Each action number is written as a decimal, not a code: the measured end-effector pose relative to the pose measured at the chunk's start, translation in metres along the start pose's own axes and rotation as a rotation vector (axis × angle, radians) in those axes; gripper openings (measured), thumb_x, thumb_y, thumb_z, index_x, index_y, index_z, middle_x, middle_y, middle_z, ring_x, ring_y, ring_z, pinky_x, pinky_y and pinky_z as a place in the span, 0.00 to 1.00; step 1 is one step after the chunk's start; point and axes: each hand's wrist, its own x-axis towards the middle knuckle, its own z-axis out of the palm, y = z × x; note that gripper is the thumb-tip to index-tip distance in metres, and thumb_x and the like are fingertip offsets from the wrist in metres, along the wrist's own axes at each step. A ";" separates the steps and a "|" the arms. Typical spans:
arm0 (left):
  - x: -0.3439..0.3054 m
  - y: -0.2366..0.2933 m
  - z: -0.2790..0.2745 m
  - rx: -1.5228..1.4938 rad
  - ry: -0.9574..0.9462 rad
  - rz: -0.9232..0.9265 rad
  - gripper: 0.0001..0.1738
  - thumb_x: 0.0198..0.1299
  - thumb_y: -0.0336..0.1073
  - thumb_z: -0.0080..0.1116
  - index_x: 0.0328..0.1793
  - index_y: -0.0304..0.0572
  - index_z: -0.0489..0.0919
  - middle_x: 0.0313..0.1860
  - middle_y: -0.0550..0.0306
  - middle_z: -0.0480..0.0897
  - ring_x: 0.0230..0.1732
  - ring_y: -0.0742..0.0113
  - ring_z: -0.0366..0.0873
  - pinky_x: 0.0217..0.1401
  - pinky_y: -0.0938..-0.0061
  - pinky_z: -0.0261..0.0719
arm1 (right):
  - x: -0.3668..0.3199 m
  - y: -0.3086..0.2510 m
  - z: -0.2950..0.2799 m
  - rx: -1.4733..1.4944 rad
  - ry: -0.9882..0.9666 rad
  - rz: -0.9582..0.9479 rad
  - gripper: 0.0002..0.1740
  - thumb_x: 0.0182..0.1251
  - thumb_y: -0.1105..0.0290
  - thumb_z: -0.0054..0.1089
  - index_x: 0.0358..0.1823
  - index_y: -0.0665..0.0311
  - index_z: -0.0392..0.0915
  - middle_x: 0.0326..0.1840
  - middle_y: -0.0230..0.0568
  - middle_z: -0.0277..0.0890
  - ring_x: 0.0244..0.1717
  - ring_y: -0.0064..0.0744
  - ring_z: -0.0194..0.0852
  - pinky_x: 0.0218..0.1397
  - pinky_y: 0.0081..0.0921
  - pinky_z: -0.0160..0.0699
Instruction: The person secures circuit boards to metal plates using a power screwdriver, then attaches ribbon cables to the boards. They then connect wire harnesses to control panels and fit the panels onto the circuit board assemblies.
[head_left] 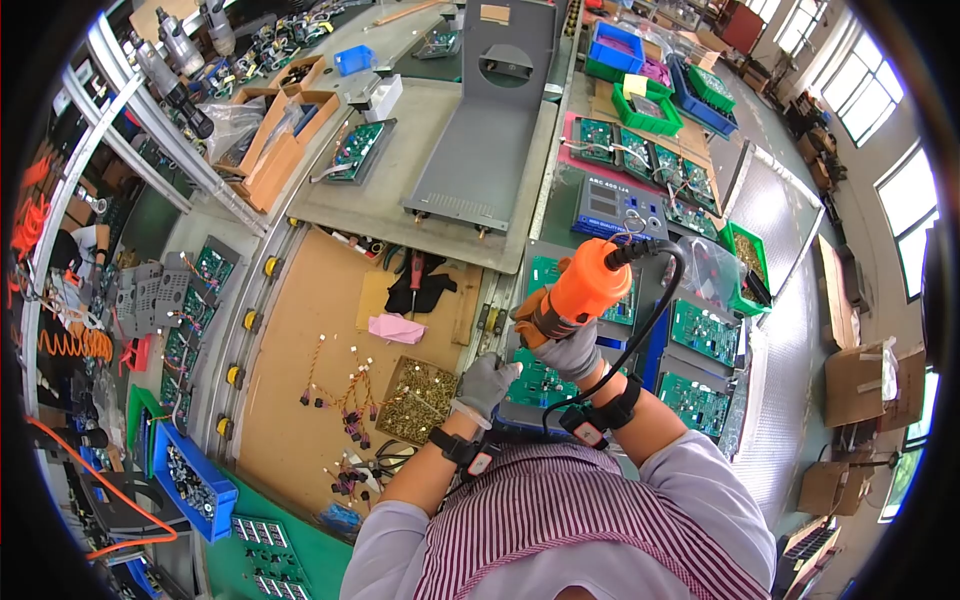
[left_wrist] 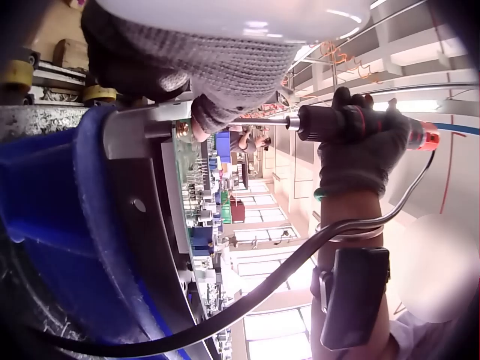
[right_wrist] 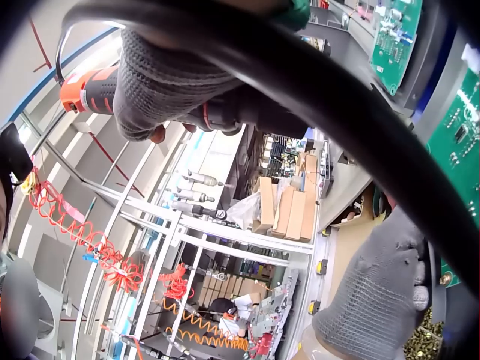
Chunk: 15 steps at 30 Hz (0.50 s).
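Observation:
My right hand (head_left: pixel 567 345) grips an orange-and-black electric screwdriver (head_left: pixel 590 285); in the left wrist view its thin bit (left_wrist: pixel 259 121) points at the corner of a green circuit board (left_wrist: pixel 184 161). At that corner, the curled gloved fingers of my left hand (left_wrist: pixel 214 71) pinch at a small brass screw (left_wrist: pixel 181 130), and they partly cover the bit's tip. In the head view my left hand (head_left: pixel 487 385) lies at the left edge of the green board (head_left: pixel 540 380). A black cable (right_wrist: pixel 322 90) crosses close to the right wrist camera.
Left of the board are a bin of brass screws (head_left: pixel 415 400), wire connectors (head_left: pixel 355 400) and a pink cloth (head_left: pixel 396 328). More circuit boards (head_left: pixel 705 330) lie at right. A grey metal housing (head_left: pixel 470 150) stands ahead, beside a blue-fronted panel (head_left: pixel 618 205).

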 end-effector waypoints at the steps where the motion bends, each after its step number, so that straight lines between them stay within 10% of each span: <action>1: 0.000 0.001 0.000 0.010 0.003 0.006 0.21 0.48 0.50 0.58 0.29 0.34 0.75 0.23 0.43 0.77 0.26 0.53 0.76 0.31 0.62 0.70 | 0.000 0.001 -0.001 -0.011 0.000 -0.021 0.09 0.44 0.80 0.61 0.29 0.65 0.74 0.26 0.35 0.75 0.25 0.25 0.73 0.30 0.19 0.74; 15: 0.002 -0.004 0.001 -0.051 -0.013 0.012 0.21 0.49 0.50 0.59 0.29 0.35 0.75 0.24 0.44 0.78 0.26 0.53 0.76 0.31 0.63 0.70 | -0.001 0.001 -0.006 -0.027 -0.025 0.024 0.07 0.47 0.80 0.61 0.29 0.65 0.74 0.26 0.36 0.75 0.25 0.23 0.73 0.30 0.19 0.73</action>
